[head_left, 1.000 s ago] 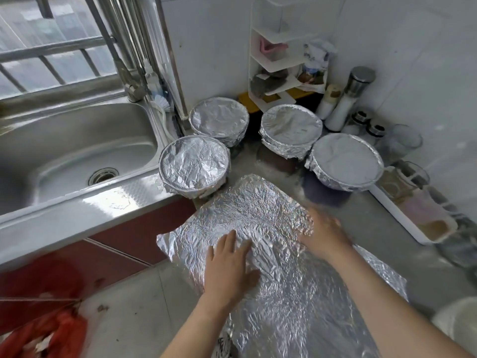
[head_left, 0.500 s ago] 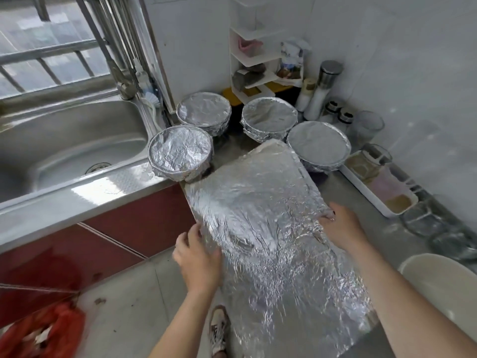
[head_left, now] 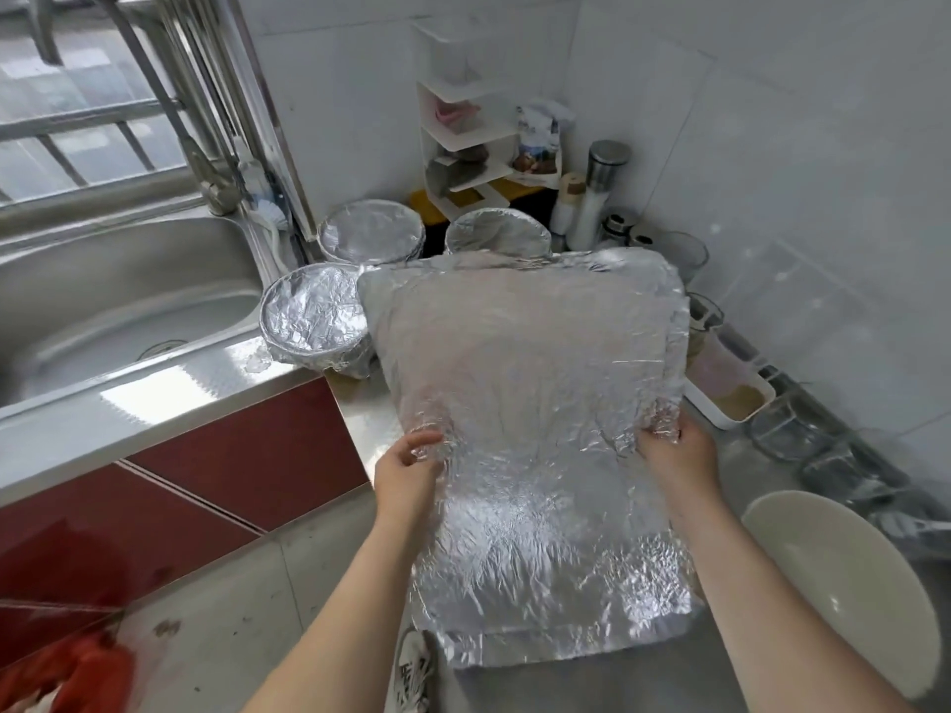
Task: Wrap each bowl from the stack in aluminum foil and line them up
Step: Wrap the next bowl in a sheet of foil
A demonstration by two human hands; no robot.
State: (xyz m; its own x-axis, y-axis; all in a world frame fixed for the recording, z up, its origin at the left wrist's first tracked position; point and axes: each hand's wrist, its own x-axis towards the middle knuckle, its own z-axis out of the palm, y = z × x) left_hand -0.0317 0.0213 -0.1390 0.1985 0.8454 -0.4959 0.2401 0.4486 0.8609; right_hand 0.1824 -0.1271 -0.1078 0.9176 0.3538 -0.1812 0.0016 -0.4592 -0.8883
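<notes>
my fingers (head_left: 409, 455) pinch the foil sheet (head_left: 525, 383) at both side edges, left hand (head_left: 406, 478) and right hand (head_left: 679, 460) level, its long axis running away from me above the counter (head_left: 368, 409). the bare bowl (head_left: 844, 584) sits low to my right — nearest the right hand, so i judge the foil should swing that way.

A home kitchen: a steel sink (head_left: 118, 301) with faucet (head_left: 206, 172) set in the counter (head_left: 170, 383), white wall tiles, seasoning jars (head_left: 599, 193) in the counter's far corner.

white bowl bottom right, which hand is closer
Right. The right hand grips the foil sheet left of the white bowl; the left hand grips the sheet's opposite edge, farther left.
</notes>
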